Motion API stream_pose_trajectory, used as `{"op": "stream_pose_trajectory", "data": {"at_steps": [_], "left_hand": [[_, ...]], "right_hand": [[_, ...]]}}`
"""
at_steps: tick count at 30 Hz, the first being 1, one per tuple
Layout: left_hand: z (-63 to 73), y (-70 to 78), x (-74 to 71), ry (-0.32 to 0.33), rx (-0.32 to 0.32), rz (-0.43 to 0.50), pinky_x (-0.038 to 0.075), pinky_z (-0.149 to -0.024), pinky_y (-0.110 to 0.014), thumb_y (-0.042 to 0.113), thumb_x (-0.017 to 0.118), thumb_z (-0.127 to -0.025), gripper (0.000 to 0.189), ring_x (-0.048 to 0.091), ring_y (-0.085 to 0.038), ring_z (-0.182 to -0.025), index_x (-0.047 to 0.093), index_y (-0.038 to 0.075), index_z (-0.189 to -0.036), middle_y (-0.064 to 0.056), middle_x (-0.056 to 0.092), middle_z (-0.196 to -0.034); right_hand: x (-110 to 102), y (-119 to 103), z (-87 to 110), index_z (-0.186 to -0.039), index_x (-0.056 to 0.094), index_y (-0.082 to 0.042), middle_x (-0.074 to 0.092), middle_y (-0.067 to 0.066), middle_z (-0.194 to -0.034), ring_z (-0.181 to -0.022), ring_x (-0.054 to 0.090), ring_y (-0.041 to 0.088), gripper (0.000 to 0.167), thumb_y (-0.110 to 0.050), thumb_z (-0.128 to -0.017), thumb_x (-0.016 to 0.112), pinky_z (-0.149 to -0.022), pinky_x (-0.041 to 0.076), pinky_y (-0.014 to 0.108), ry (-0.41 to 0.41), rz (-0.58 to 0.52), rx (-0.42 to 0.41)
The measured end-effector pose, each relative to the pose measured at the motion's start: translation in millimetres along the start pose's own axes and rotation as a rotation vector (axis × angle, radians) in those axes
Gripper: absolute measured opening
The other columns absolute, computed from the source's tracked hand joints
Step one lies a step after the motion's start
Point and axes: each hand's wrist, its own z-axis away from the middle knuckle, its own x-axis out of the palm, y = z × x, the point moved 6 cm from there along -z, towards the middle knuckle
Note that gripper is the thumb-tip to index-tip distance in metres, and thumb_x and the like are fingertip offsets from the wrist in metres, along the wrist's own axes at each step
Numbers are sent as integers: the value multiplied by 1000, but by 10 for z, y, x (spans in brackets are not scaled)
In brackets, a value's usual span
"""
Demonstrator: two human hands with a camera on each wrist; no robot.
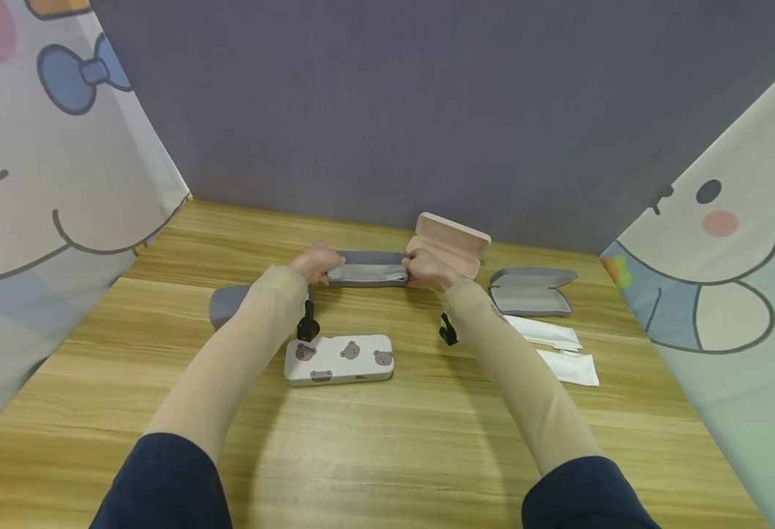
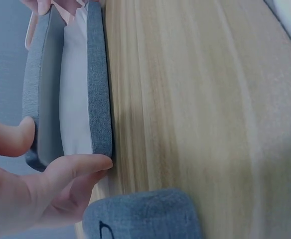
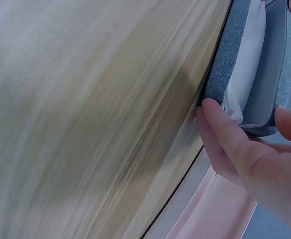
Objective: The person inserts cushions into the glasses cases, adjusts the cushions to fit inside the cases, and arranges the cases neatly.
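A blue-grey fabric glasses case (image 1: 370, 257) stands with its lid raised at the back of the table. Inside it lies a folded pale cloth (image 2: 76, 89). My left hand (image 1: 317, 263) grips the case's left end, thumb on the lid and fingers at the base's front edge. At the other end my right hand (image 1: 430, 270) holds it the same way, with fingers (image 3: 235, 134) at the base corner and thumb against the lid.
Behind my right hand is an open pink case (image 1: 453, 235). An open grey case (image 1: 531, 292) and white cloths (image 1: 566, 367) lie to the right. A bear-print case (image 1: 339, 360) sits in front; another blue-grey case (image 1: 225, 303) is partly behind my left arm.
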Motion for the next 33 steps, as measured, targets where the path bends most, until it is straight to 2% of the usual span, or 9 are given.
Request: {"op": "stream_pose_trajectory", "data": {"at_steps": [3, 5, 10, 12, 15, 16, 18, 25, 33], "left_hand": [[36, 18, 6, 7, -6, -16, 41, -57, -19, 13, 39, -102, 72, 37, -12, -70, -11, -1, -151, -21, 10, -159], [61, 31, 17, 12, -9, -16, 39, -59, -21, 13, 40, -102, 72, 37, -14, -74, -11, -1, -151, -21, 12, -159], [85, 39, 32, 36, -18, 15, 33, -61, -24, 11, 41, -102, 72, 47, -23, -95, -10, 0, -152, -21, 15, -158], [90, 34, 33, 45, -21, 30, 36, -69, -27, 10, 41, -102, 71, 48, -31, -115, -8, 0, -152, -21, 15, -158], [98, 29, 42, 52, -15, 38, 44, -96, -33, 8, 42, -102, 70, 34, -40, -138, -6, -1, -152, -21, 13, -159], [98, 26, 47, 54, -14, 40, 41, -106, -37, 8, 42, -101, 70, 31, -42, -140, -5, -1, -152, -22, 12, -159], [98, 21, 54, 59, -12, 28, 32, -115, -46, 8, 42, -101, 69, 29, -45, -140, -3, -2, -152, -23, 13, -158], [106, 4, 75, 65, -10, 16, 29, -116, -50, 6, 43, -101, 68, 28, -47, -140, -1, -3, -152, -24, 12, -158], [112, -10, 98, 65, -1, -14, 31, -115, -50, 5, 44, -100, 68, 30, -49, -138, 0, -4, -152, -25, 11, -158]], "right_hand": [[-10, 18, -22, -107, 44, 1, 37, 4, -86, -80, 45, 20, 14, -10, -103, 36, -100, 48, 42, 18, 13, -12], [-9, 32, -36, -112, 45, 3, 40, 7, -90, -83, 46, 20, 18, -9, -103, 36, -100, 48, 41, 18, 17, -17], [2, 37, -36, -139, 36, 9, 46, 21, -124, -109, 54, 27, 40, -10, -104, 35, -103, 47, 40, 13, 30, -19], [9, 33, -31, -143, 32, 10, 42, 24, -136, -117, 53, 29, 43, -10, -104, 36, -103, 47, 39, 15, 39, -17], [14, 40, -36, -143, 30, 10, 39, 24, -142, -117, 52, 28, 45, -10, -104, 37, -102, 48, 38, 20, 64, -14], [12, 49, -40, -143, 31, 9, 39, 24, -142, -115, 52, 26, 45, -10, -104, 37, -101, 48, 38, 24, 70, -13], [14, 61, -46, -143, 32, 9, 39, 24, -142, -112, 51, 24, 44, -9, -103, 38, -100, 48, 38, 29, 81, -20], [33, 57, -18, -143, 34, 8, 38, 23, -144, -108, 50, 22, 44, -7, -103, 38, -92, 48, 33, 43, 88, -50], [51, 75, 17, -137, 43, 7, 48, 23, -132, -97, 49, 19, 37, -8, -103, 40, -77, 44, 24, 81, 126, -58]]}}
